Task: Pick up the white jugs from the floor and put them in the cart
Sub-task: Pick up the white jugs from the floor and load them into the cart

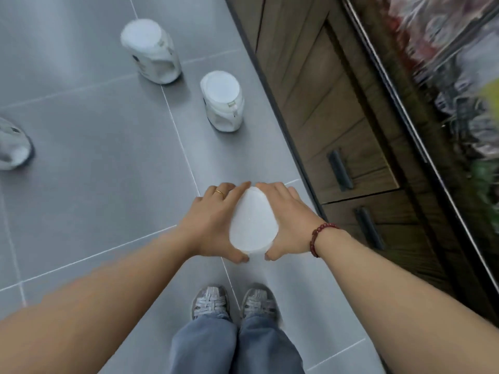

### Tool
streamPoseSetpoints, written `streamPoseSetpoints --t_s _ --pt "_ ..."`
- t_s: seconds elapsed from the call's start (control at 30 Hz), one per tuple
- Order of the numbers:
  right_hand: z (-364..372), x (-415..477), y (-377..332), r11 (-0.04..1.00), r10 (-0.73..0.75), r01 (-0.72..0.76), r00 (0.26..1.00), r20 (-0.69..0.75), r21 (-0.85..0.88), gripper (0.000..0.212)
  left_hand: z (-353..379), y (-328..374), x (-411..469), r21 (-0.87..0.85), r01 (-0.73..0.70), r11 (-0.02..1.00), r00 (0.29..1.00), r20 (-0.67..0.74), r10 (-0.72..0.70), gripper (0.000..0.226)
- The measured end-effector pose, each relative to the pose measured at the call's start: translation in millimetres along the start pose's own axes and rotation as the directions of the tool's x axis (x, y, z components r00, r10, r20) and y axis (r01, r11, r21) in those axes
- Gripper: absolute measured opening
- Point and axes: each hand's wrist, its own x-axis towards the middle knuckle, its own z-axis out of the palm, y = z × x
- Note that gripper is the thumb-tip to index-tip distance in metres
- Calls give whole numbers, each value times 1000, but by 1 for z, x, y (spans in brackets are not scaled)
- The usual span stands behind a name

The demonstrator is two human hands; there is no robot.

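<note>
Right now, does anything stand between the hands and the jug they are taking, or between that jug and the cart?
Nothing at the hands: the left hand and right hand grip the white jug from both sides. The cart is out of view, so that path cannot be judged.

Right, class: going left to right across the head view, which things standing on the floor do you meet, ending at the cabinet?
Edge jug → far jug → mid jug → cabinet.
</note>
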Motion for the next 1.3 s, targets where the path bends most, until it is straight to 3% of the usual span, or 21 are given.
streamPoseSetpoints --t_s 0.3,0.47,0.7,0.8,0.9,1.13,1.3 --pt "-231 -102 -208 950 -292 271 947 -135 -152 105 -282 96 -130 -21 -3 1000 978 -209 -1 132" --pt "-348 -186 -322 865 -489 449 854 -176 -226 91 -430 161 -215 38 -103 994 937 -333 110 112" --pt "-467 -308 -438 728 -677 609 710 -195 -314 76 -573 270 -348 181 -86 980 813 -556 174 114" --pt "-498 -353 -469 665 -743 676 643 -187 -318 78 -603 314 -400 200 1 980 764 -632 129 117" --pt "-520 -382 -494 619 -784 726 594 -183 -299 98 -619 343 -448 165 77 983 700 -711 64 117" --pt "-500 -432 -558 333 -937 916 348 31 -222 67 -591 380 -556 -34 184 982 541 -831 -130 93" --pt "-434 -465 -618 136 -962 983 160 220 -121 75 -530 396 -650 -188 346 919 376 -870 -319 89"
